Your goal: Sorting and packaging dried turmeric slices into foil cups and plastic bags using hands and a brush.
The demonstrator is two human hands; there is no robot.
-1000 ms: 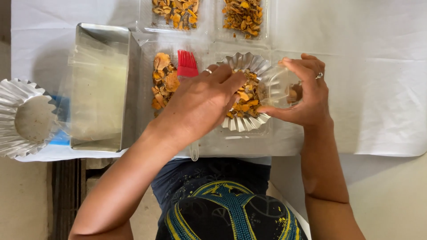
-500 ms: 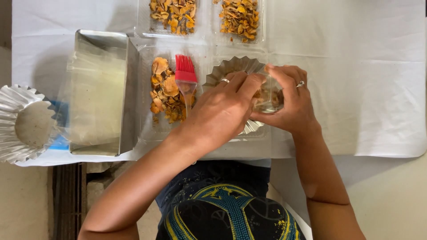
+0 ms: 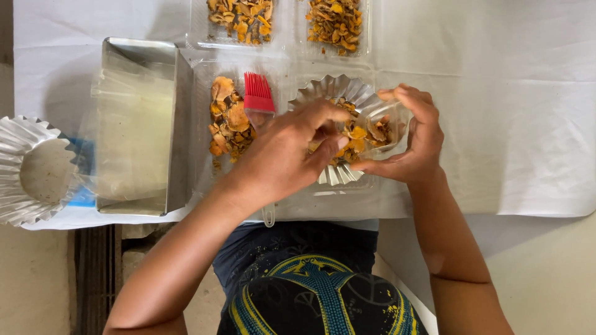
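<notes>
A small clear container [image 3: 382, 127] filled with orange and brown dried pieces [image 3: 360, 133] is held over a fluted foil cup [image 3: 332, 93], which sits in the near right compartment of a clear plastic tray [image 3: 285, 62]. More dried pieces are heaped in the compartment to the left, where a red-bristled brush [image 3: 258, 93] lies. The two far compartments are also loaded with the same pieces.

A metal rectangular tin [image 3: 139, 127] is set just left of the tray, and a stack of foil cups [image 3: 28, 170] stands at the left table edge. Bare white cloth [image 3: 515, 111] is spread to the right, with open room there.

The right hand [image 3: 413, 139] is cupped around the container, fingers curled and gripping its far and right sides. The left hand [image 3: 282, 158] is laid across the foil cup, fingertips pinched into the dried pieces.
</notes>
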